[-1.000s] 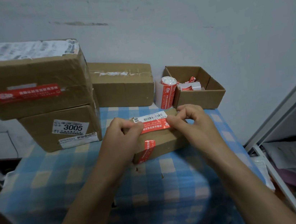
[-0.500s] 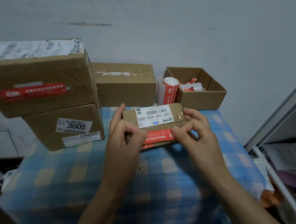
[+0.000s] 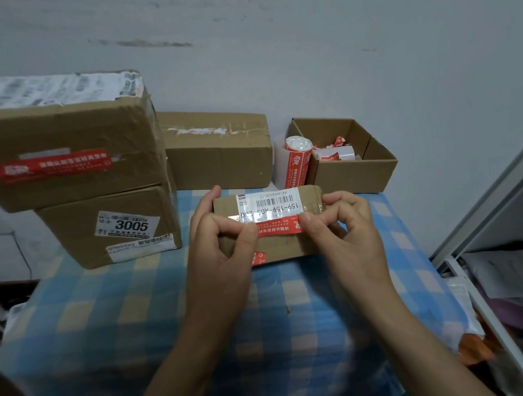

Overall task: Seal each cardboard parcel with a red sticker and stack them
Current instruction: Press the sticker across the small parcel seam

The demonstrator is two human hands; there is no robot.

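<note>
Left hand (image 3: 224,252): grasping the left end of the small parcel (image 3: 277,249), fingers wrapped behind it, thumb pressed on the left end of the red sticker (image 3: 279,228). Right hand (image 3: 346,233): thumb and forefinger pinched on the right end of the same sticker, remaining fingers curled loosely. The sticker lies across the parcel's upper face, just below a white barcode label (image 3: 270,208) whose print reads upside down from this view. A second red sticker (image 3: 258,258) shows at the parcel's near lower edge. The parcel sits tilted toward the camera, between both hands, over the middle of the table; whether its base touches the cloth cannot be told.

Surface: a table covered by a blue, white and yellow checked cloth (image 3: 135,314), creased at the near edge.

Rear left: two large boxes stacked. The upper box (image 3: 56,141) carries a red sticker on its front; the lower box (image 3: 108,228) bears a label marked 3005. Behind the parcel, against the wall, stands a third closed box (image 3: 217,150). Rear right: an open cardboard tray (image 3: 353,169) holding crumpled red-and-white scraps, with a sticker roll (image 3: 295,160) upright, touching its left wall.

Room: plain pale wall (image 3: 332,39), scuffed near the top. At right, a white frame (image 3: 486,201) and papers below table level, blurred.
</note>
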